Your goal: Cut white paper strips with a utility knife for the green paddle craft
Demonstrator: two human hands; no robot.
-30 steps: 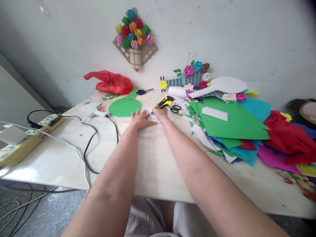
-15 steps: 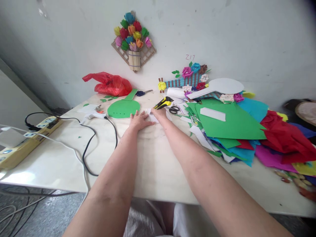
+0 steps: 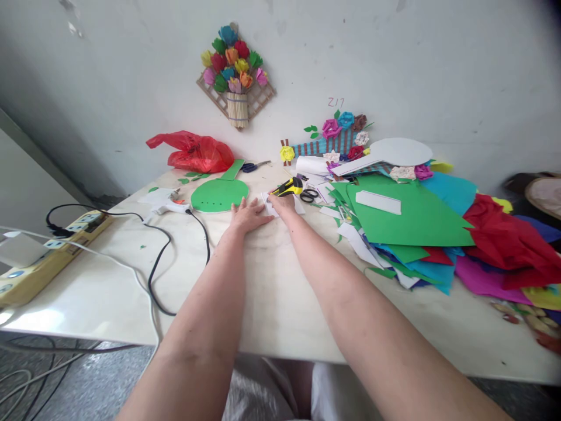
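Observation:
My right hand [image 3: 283, 204] is closed around a yellow and black utility knife [image 3: 291, 186], whose back end sticks up past the fingers. Its blade end points down at a small white piece of card [image 3: 298, 207] on the table. Pressed flat beside it, my left hand [image 3: 248, 216] has its fingers spread, with the thumb reaching to the card's near left edge. Part of the card is hidden under my hands. Just right of the knife lie black-handled scissors [image 3: 309, 195]. A green paddle-shaped cutout [image 3: 220, 195] rests left of my left hand.
Green sheets [image 3: 407, 216] and coloured paper pile up on the right. A white glue gun [image 3: 172, 208] with a black cord lies left, near a yellow power strip [image 3: 83, 228]. A red plastic bag [image 3: 199, 153] and dark-handled scissors [image 3: 254, 166] sit at the back.
The knife's back end has tipped lower and come slightly left in my right hand. My left hand stays pressed in place. The view has shifted a little.

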